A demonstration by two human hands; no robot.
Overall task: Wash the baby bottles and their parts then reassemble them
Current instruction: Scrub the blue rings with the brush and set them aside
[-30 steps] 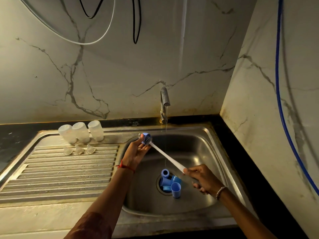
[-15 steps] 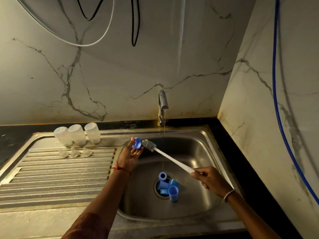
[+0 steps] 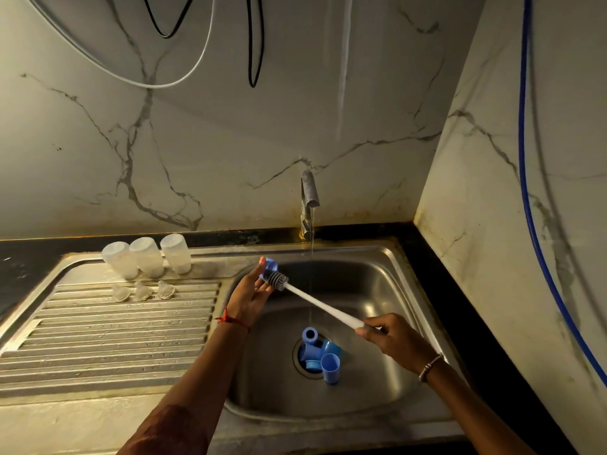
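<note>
The left hand (image 3: 249, 297) pinched a small blue plastic cap (image 3: 271, 265) above the steel sink (image 3: 361, 284). The grip of the right hand (image 3: 391, 339) was closed round the long white-handled bottle brush (image 3: 322, 305), its axis running up-left and its grey head against the cap.

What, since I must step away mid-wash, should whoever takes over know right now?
Left hand pinches a blue piece over the sink's left rim. Right hand grips the brush by its handle, bristles against that piece. Tap running.
Three clear bottles stand on the drainboard's back edge, three teats in front of them: apparently washed.
Other blue parts lie heaped over the drain.
Left: finish this piece, scrub the heap, reassemble everything.
</note>
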